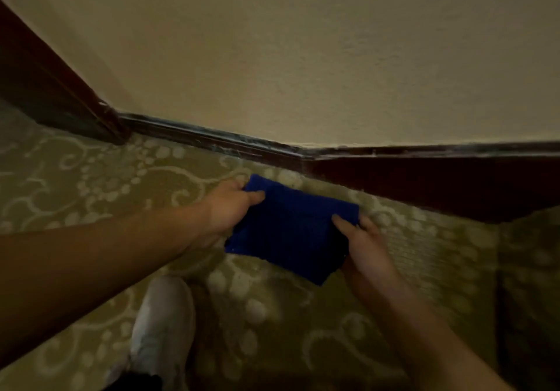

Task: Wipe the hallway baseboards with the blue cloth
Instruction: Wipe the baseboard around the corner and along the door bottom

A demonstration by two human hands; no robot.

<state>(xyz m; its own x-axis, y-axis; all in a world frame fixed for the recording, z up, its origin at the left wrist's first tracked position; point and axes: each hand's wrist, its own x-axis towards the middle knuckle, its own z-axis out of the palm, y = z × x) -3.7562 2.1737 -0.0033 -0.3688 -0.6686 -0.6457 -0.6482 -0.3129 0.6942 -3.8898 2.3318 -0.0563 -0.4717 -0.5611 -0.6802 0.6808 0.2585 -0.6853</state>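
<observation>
While our left hand [225,208] and right hand [365,243] pinch opposite ends of the folded, soft blue cloth [291,230], we judge it light and limp, best bunched in one palm.

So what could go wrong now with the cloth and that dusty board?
Both hands, left and right, hold the cloth over the carpet, not yet on the baseboard.

1. The grey dust along the baseboard's top edge could fall onto the carpet.
2. The cloth is folded small, so it may fill with dust fast and smear.
</observation>
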